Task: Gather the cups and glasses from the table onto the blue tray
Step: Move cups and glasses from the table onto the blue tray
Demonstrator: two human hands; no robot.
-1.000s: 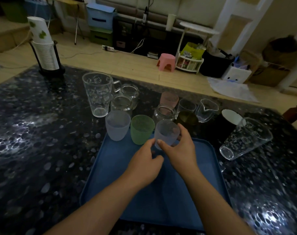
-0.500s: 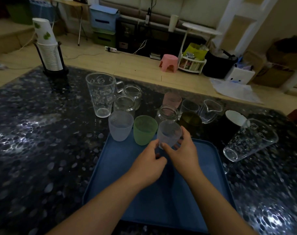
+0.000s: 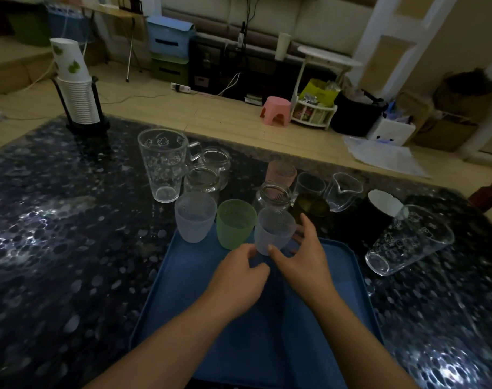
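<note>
You're setting the frosted cup (image 3: 274, 230) at the blue tray's (image 3: 348, 279) 12 o'clock edge, right hand (image 3: 301, 262) cupping it (left hand (image 3: 239, 276) pinching its base), so be easing it down level beside the green cup (image 3: 236, 227).

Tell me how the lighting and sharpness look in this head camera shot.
Head view: dim overall; glare speckles the dark table at its left and lower right; wide-angle bending tilts the paper cup stack; room edges look soft; the frosted cup between both hands stays fairly sharp.
</note>
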